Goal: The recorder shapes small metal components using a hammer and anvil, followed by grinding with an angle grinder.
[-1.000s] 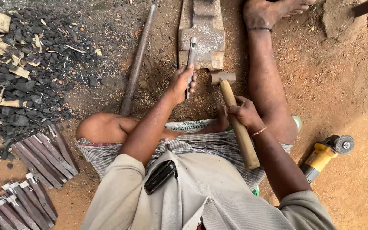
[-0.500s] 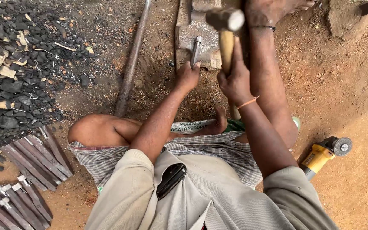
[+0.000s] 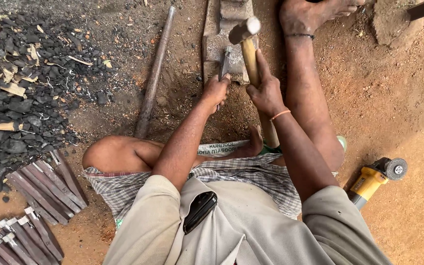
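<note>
On the dirt floor (image 3: 398, 98), a person sits cross-legged before an iron block (image 3: 222, 37). Left hand (image 3: 215, 92) has its grip pinched on a flat metal piece (image 3: 225, 63), standing it on the block. Right hand (image 3: 267, 93) has its grip wrapped tight around a hammer (image 3: 247, 46), its head raised just above the piece. Left of the block lies a rod (image 3: 154, 73); farther left, a charcoal pile (image 3: 20, 98) and rows of metal strips (image 3: 45, 184). An angle grinder (image 3: 375, 177) lies at the right.
</note>
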